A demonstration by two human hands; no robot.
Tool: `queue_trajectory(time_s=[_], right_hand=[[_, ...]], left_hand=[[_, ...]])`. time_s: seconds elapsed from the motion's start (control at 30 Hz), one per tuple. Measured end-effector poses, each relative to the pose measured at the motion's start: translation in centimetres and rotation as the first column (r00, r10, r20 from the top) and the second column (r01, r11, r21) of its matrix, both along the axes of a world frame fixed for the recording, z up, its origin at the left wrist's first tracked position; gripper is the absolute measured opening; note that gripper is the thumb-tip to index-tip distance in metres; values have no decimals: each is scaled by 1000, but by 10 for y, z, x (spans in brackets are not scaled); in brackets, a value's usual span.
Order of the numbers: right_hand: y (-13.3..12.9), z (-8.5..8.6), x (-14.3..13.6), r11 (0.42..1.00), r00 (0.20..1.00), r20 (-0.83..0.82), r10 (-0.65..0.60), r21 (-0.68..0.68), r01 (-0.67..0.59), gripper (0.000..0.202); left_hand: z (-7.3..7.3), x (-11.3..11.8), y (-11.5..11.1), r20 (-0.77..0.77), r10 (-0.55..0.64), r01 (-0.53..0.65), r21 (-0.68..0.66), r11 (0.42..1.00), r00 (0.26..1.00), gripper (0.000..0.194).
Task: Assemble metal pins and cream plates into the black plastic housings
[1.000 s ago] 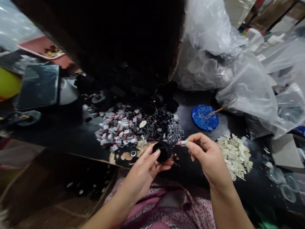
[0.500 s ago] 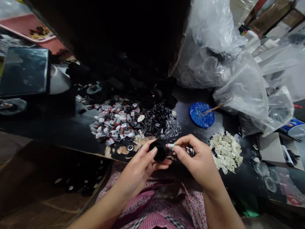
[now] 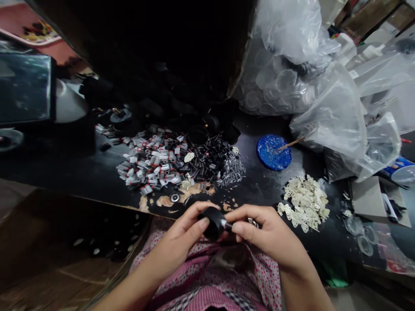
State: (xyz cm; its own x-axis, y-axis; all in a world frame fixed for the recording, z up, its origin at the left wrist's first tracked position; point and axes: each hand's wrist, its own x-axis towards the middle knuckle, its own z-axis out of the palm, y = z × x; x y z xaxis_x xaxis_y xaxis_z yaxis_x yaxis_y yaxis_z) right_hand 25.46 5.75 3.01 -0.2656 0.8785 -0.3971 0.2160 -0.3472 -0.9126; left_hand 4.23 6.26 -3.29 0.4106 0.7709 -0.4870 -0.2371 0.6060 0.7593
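Head view: at lower centre, my left hand (image 3: 183,233) grips a black cup (image 3: 210,228); my right hand (image 3: 270,231) pinches a dark spring (image 3: 228,225) right at the cup's side, so I judge them lined up. Grey sleeves (image 3: 155,162) cover the counter (image 3: 78,172), left of centre.

Dim indoor shot, light source out of view. Blue lid (image 3: 269,157) fairly bright, wet glints on top. Plastic bag (image 3: 290,32) above it: pale glare, washed-out folds. Sheen on black tabletop (image 3: 251,129) just left of lid. Big dark mass (image 3: 145,52) up-left of lid: crushed blacks, no detail. Glossy panel (image 3: 24,88) far left of lid catches greenish reflections. Black cup (image 3: 212,223), down-left of lid: interior lost in shadow. Small parts soft, mild blur; wide-angle stretch toward frame edges.
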Motion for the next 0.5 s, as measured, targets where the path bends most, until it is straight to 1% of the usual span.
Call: queue_trajectory(time_s=[0.03, 0.1, 0.17, 0.2, 0.23, 0.27, 0.3, 0.33, 0.37, 0.4, 0.43, 0.47, 0.5], right_hand=[[-1, -2, -1, 1000, 1000, -14, -14, -26, 14, 14], [-2, -5, -6, 999, 999, 5, -37, -25, 38, 10], [1, -9, -12, 999, 1000, 0, -19, -26, 19, 11], [4, -11, -16, 1000, 1000, 6, -8, -11, 8, 12], [8, -15, -20, 999, 999, 48, -6, 34, 4, 12], [14, -19, -23, 994, 991, 135, -13, 110, -2, 13], [20, -24, -27, 978, 965, 260, -29, 206, -27, 14], [26, -29, -31, 951, 912, 406, -55, 299, -76, 15], [33, -33, -35, 923, 833, 548, -75, 355, -151, 16], [39, -38, -39, 900, 740, 667, -86, 371, -230, 16], [44, -41, -42, 886, 653, 754, -79, 354, -301, 15], [49, -44, -45, 877, 583, 810, -70, 328, -351, 15], [52, -46, -48, 871, 532, 844, -64, 307, -383, 16]], left_hand=[[-1, -4, -2, -32, -21, 21, 21, 1000, 999, 23], [-2, -10, -5, -97, -43, 52, 86, 995, 994, 22], [-2, -13, -6, -102, -44, 55, 106, 993, 994, 20], [-3, -13, -5, -69, -21, 26, 74, 997, 997, 20], [-3, -11, -5, -21, 28, -28, 18, 999, 999, 21], [-3, -9, -4, 25, 101, -100, -51, 994, 995, 21], [-3, -7, -2, 57, 186, -179, -117, 977, 981, 21], [-2, -4, -1, 73, 273, -259, -166, 952, 959, 21], [-2, -1, 2, 80, 350, -330, -193, 924, 933, 21], [-1, 2, 4, 93, 402, -377, -206, 903, 911, 20], [-1, 4, 7, 115, 437, -407, -216, 888, 892, 19], [0, 7, 10, 141, 460, -423, -227, 877, 877, 19], [1, 8, 12, 163, 477, -435, -237, 869, 864, 18]])
